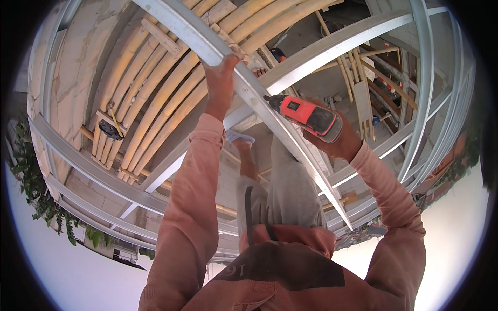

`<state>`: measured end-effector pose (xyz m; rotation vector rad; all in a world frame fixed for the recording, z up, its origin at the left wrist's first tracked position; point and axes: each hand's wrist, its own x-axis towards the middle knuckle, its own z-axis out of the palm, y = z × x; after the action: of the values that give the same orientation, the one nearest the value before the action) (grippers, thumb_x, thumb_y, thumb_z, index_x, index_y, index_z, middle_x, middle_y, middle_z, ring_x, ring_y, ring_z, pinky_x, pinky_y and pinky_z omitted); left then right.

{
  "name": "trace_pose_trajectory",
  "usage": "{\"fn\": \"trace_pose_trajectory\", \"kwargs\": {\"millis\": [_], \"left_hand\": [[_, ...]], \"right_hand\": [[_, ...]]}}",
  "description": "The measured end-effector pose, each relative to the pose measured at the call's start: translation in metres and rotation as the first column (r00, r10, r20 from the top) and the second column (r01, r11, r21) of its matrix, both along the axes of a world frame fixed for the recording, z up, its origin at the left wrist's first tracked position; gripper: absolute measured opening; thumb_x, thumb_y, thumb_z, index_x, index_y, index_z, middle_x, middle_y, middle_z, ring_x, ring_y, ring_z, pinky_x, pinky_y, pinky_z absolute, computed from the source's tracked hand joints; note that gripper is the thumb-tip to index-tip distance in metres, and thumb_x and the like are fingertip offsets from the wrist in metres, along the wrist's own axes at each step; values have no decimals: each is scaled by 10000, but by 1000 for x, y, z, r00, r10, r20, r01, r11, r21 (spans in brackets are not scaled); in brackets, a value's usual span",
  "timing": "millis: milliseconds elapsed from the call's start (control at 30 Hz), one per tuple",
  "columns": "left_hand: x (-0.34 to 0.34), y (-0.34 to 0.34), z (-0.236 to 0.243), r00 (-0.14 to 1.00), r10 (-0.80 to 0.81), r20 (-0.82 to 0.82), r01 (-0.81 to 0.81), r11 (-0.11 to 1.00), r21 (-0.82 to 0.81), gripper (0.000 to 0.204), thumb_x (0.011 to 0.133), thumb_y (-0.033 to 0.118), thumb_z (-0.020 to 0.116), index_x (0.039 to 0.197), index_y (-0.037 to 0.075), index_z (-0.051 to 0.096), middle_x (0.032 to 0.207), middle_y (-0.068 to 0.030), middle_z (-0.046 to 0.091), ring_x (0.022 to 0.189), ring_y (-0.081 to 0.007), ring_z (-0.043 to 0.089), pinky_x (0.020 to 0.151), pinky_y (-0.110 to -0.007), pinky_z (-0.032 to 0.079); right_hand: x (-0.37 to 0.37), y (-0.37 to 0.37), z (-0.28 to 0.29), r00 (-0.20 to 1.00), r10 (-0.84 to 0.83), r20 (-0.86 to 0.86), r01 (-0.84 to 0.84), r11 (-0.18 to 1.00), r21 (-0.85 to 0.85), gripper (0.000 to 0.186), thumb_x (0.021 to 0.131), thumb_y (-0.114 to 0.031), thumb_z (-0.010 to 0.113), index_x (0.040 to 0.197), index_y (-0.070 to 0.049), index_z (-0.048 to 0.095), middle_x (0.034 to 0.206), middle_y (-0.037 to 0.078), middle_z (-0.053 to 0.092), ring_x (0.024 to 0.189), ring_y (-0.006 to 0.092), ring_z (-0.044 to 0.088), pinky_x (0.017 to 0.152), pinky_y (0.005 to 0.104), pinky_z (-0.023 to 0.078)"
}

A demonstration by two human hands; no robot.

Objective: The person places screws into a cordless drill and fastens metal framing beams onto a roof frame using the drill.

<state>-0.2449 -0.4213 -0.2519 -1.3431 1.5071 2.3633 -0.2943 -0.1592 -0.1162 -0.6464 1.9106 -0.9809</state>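
Observation:
A long silvery metal channel (pixel 277 124) runs diagonally from the upper left down past my legs. My left hand (pixel 220 85) is closed around its upper part, thumb over the top edge. In my right hand (pixel 340 142) is a red and black cordless drill (pixel 306 115), lying roughly level with its nose pointing left at the channel. The drill's dark tip is right by the channel's side, close to a screw head. Whether the tip touches the metal, I cannot tell. My right fingers are mostly hidden behind the drill body.
Other metal beams (pixel 337 49) cross around me as an open frame. Below on the left lies a row of bamboo poles (pixel 166 111), with a dark bag (pixel 110 129) on it. A wooden ladder-like piece (pixel 360 88) stands lower right. My slippered foot (pixel 239 137) rests on a beam.

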Motion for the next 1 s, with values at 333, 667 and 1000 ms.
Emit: {"fn": "trace_pose_trajectory", "kwargs": {"millis": [333, 667, 1000], "left_hand": [[-1, 0, 3, 1000, 19, -3, -19, 1000, 15, 416, 843, 160, 633, 1188, -53, 538, 946, -172, 664, 808, -274, 693, 725, -402, 589], [0, 1, 4, 1000, 21, -20, -20, 1000, 9, 430, 855, 159, 644, 1207, -58, 527, 938, -173, 660, 809, -279, 692, 740, -407, 595], [-1, -1, 4, 999, -12, -50, 13, 1000, 24, 435, 858, 163, 644, 1210, -60, 521, 935, -168, 656, 812, -281, 691, 730, -404, 594]], "right_hand": [[-27, -6, 11, 972, 93, 215, -129, 979, 159, 703, 802, -92, 753, 1443, -110, 467, 1354, 139, 610, 1101, 377, 657, 967, 394, 531], [-27, -3, 2, 981, 193, 28, -195, 973, 121, 689, 788, -224, 769, 1414, -187, 485, 1249, 96, 658, 949, 385, 677, 823, 460, 559], [-40, -6, 8, 950, 260, 174, -295, 930, 221, 729, 801, -250, 770, 1449, -144, 452, 1219, 113, 670, 928, 396, 679, 800, 443, 561]]}}
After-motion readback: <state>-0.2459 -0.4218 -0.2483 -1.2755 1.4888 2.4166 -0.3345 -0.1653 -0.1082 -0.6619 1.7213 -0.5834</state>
